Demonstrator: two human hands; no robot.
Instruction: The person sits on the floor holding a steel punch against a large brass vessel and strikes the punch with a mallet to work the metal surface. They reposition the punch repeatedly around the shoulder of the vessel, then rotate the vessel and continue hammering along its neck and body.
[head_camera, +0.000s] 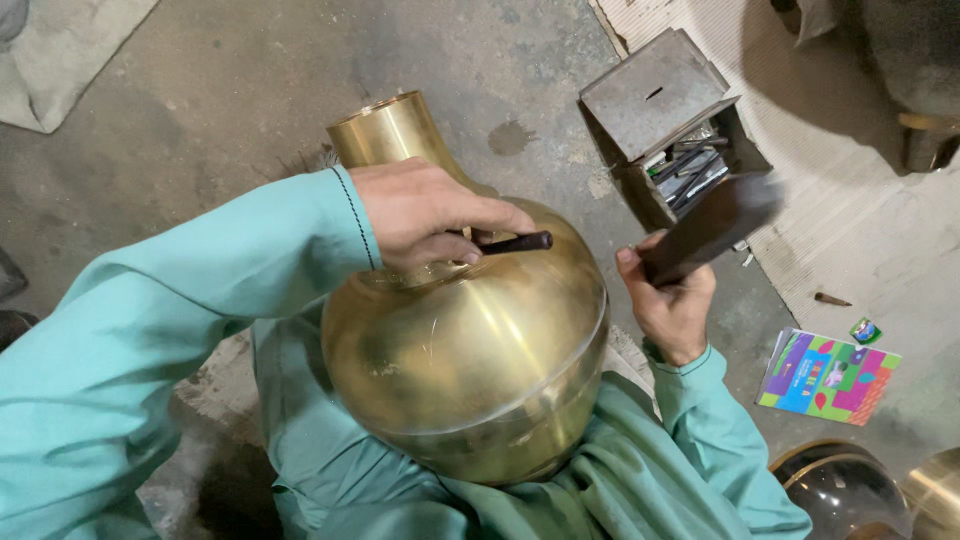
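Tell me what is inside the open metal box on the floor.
The metal box holds a bundle of thin dark and silvery metal tools. The blurred mallet in the right hand covers its near corner.

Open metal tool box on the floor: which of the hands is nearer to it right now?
Right. The right hand, gripping a dark mallet, sits just below the tool box. The left hand holds a thin dark punch on the brass pot, farther left.

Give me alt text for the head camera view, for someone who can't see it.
A person in teal sleeves steadies a round brass pot in their lap, left hand pressing a dark metal rod to it, right hand raising a dark wooden mallet. An open grey metal toolbox sits on the concrete floor.
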